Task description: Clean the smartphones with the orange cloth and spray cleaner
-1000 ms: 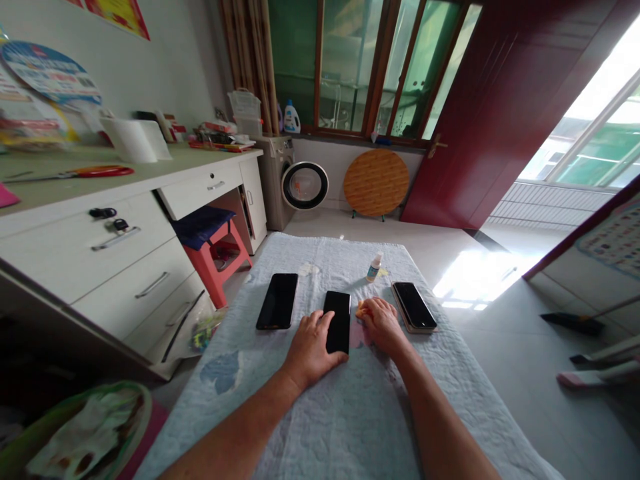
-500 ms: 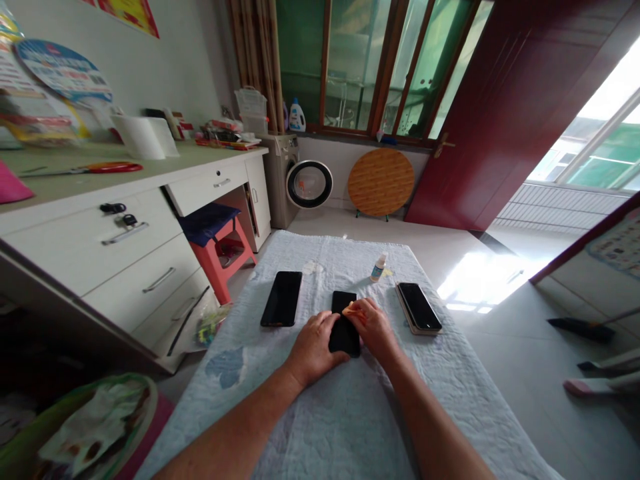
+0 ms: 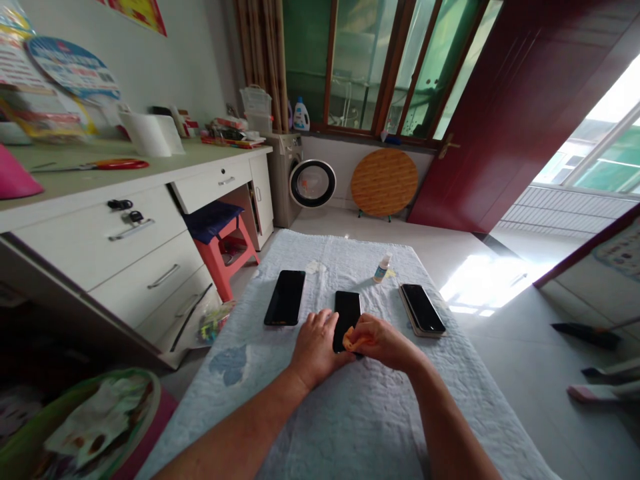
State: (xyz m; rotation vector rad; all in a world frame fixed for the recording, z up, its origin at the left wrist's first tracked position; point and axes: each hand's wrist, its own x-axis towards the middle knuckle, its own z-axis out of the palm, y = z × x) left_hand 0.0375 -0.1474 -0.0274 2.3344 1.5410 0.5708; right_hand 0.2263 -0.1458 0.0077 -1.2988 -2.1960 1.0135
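Observation:
A black smartphone [image 3: 347, 308] lies flat at the middle of the cloth-covered table, screen up. My left hand [image 3: 317, 348] grips its left side, fingers along the edge and thumb at the lower end. In my right hand [image 3: 379, 339] is a bunched orange cloth [image 3: 351, 340], pressed on the lower part of the screen. To the left rests a larger dark phone [image 3: 285, 298]. On the right, another phone [image 3: 423, 308] lies on a pale flat case or box. Behind the middle phone stands a small spray bottle [image 3: 382, 268] with a clear cap.
A pale blue quilted cloth [image 3: 350, 427] covers the table. At left are a white desk [image 3: 135, 257], a pink stool [image 3: 225, 260] and a lined waste bin [image 3: 160, 400]. Beyond are an open washing machine door [image 3: 313, 183] and a round wooden tabletop [image 3: 384, 183].
My right hand has slid the orange cloth from the upper part of the phone down to its lower end. My left hand stays at the phone's left side. The view has shifted slightly.

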